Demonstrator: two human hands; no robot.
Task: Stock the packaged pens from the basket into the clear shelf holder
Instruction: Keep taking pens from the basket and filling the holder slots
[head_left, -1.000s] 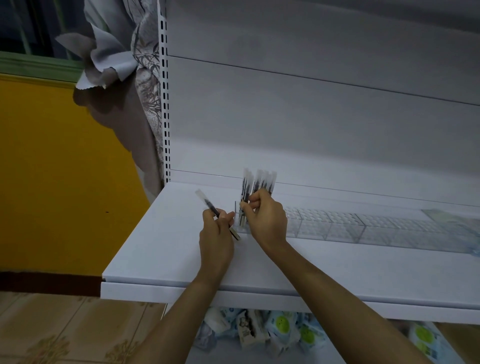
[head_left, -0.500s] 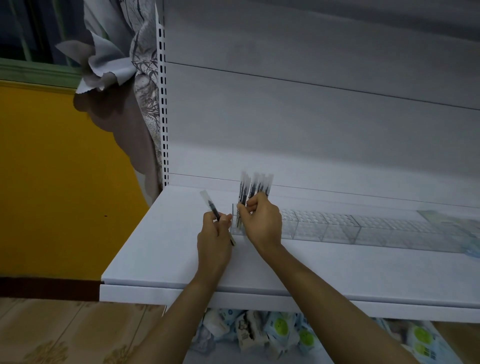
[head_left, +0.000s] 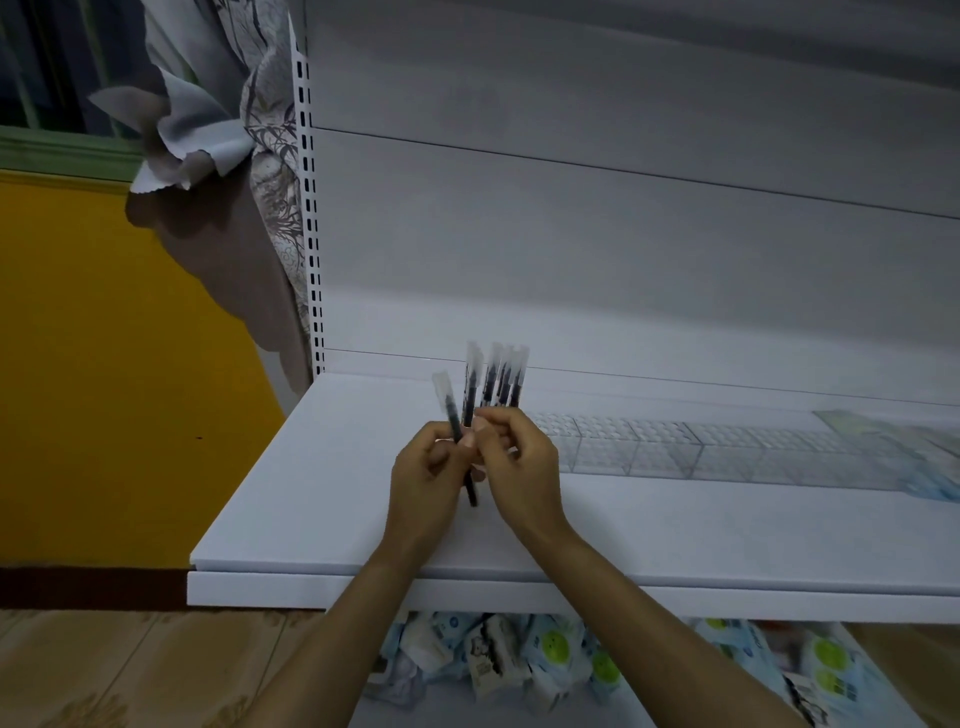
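**Both hands holding wrapped pens at the holder's left end**

Below and in front of the long clear plastic compartment holder (head_left: 675, 452), pale packets with green dots (head_left: 556, 649) are lying in a heap under the white shelf board (head_left: 311, 493) that is carrying the holder. Two bare forearms are reaching over the board's front edge toward the holder's left end. The left hand (head_left: 428, 470) is hovering just left of that end. Its grip is holding a single black pen in a clear sleeve (head_left: 451, 410), whose top is leaning away from the holder. The right hand (head_left: 522, 462) is sitting directly in front of the holder's left end and covering it. Its grip is clutching a fan of black pens in clear sleeves (head_left: 498, 376), which are standing upright above the fingers. The two hands are close together at the fingertips. Behind the holder, a grey back panel (head_left: 623, 234) is rising. Well to the holder's left, a perforated white upright (head_left: 310, 208) is standing beside a patterned curtain (head_left: 270, 182) and a yellow wall (head_left: 104, 364).
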